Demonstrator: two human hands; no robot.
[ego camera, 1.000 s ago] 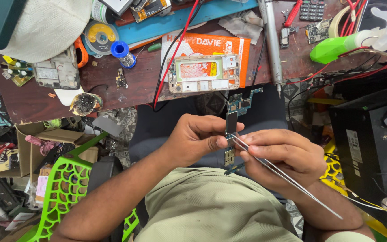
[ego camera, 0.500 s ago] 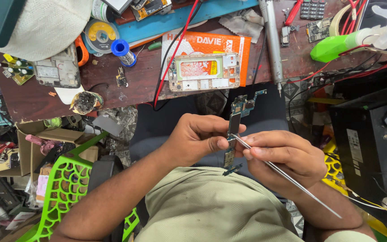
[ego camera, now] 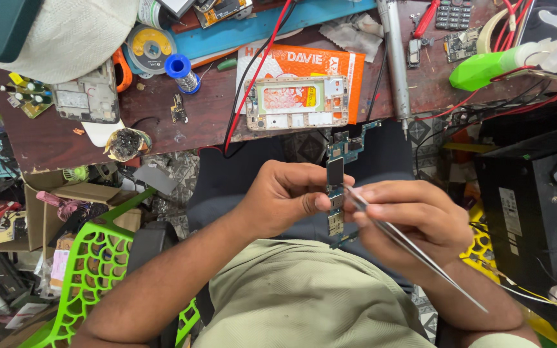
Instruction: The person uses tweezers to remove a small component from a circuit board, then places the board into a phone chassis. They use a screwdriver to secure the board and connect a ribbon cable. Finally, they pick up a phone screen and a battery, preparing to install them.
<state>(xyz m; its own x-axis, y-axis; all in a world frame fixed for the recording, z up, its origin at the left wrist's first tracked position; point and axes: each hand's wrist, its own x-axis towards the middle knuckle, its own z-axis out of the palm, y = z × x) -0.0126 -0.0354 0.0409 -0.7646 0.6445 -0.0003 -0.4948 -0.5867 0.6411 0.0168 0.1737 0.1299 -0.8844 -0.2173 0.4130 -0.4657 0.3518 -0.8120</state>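
My left hand [ego camera: 285,196] pinches a narrow blue phone circuit board [ego camera: 336,174], held upright over my lap. My right hand [ego camera: 410,219] grips long metal tweezers [ego camera: 414,251], their tips touching the board just below its black chip. The tweezers' long end trails down to the right past my wrist. Both hands hover in front of the brown workbench [ego camera: 188,122].
On the bench lie an opened phone frame [ego camera: 298,103] on an orange packet, a solder spool [ego camera: 182,71], a green spray bottle [ego camera: 485,67], red and black wires and a metal rod tool [ego camera: 398,64]. A green plastic chair [ego camera: 91,258] stands at left, a black box [ego camera: 530,200] at right.
The board and both hands have shifted slightly; the tweezer tips have moved up along the board toward its chip.
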